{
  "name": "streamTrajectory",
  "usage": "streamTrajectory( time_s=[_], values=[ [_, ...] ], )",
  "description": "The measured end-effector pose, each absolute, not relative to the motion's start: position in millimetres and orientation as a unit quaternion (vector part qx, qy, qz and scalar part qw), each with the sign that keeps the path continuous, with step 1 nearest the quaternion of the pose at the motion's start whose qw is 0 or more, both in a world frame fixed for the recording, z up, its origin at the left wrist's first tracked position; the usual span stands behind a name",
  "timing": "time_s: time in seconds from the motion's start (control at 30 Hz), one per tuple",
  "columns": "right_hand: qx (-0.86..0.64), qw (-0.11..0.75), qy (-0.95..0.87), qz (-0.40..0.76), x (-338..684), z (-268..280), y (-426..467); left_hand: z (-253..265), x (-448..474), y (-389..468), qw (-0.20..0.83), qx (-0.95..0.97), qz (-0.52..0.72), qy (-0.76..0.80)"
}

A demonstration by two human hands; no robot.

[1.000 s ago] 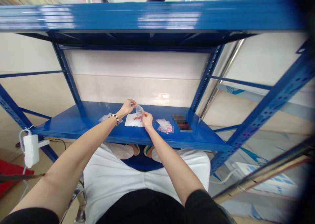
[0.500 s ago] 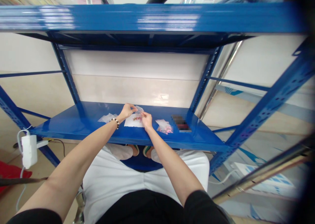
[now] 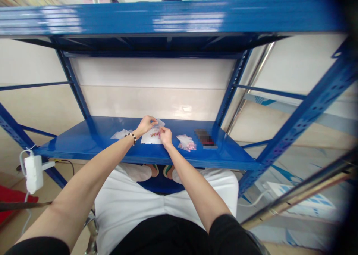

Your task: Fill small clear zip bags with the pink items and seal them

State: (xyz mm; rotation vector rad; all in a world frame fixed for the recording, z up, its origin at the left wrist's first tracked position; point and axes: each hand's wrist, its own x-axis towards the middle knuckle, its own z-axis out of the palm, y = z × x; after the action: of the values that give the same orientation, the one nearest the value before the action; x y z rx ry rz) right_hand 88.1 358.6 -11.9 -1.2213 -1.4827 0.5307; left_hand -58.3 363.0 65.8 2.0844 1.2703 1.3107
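Note:
My left hand [image 3: 146, 125] is closed in a pinch at the left edge of a small clear plastic bag [image 3: 160, 123]. Beside it, my right hand [image 3: 166, 136] has its fingertips pressed together at the bag's lower side, over small reddish pieces [image 3: 154, 134]. Whether a piece is between those fingers is too small to tell. The pieces lie loose on a white sheet [image 3: 147, 139] on the blue shelf [image 3: 103, 150]. To the right rests a clear zip bag [image 3: 187, 143] with pink pieces inside. Left of my wrist are clear plastic bags [image 3: 119, 134].
A dark, pixelated flat object [image 3: 205, 138] lies right of the zip bag. The blue upper shelf beam [image 3: 179, 18] crosses above my hands. A white power strip [image 3: 34, 173] hangs at the left post, and a metal pole [image 3: 302, 195] slants at right.
My right fingertips have shifted slightly down and left toward the reddish pieces. My left hand stays at the bag, whose top has tilted a little to the right. The view has moved slightly.

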Motion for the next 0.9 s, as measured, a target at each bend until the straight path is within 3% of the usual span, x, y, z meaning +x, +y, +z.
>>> streamTrajectory(
  time_s=[0.6, 0.9],
  values=[
    [-0.499, 0.559, -0.617, 0.238, 88.5, -15.0, 362.4, 36.7, -71.3, 361.1, 0.153, 0.727, 0.47, 0.477],
    [-0.508, 0.576, -0.597, 0.231, 89.1, -15.4, 362.6, 33.5, -69.4, 355.1, 0.193, 0.661, 0.545, 0.479]
  ],
)
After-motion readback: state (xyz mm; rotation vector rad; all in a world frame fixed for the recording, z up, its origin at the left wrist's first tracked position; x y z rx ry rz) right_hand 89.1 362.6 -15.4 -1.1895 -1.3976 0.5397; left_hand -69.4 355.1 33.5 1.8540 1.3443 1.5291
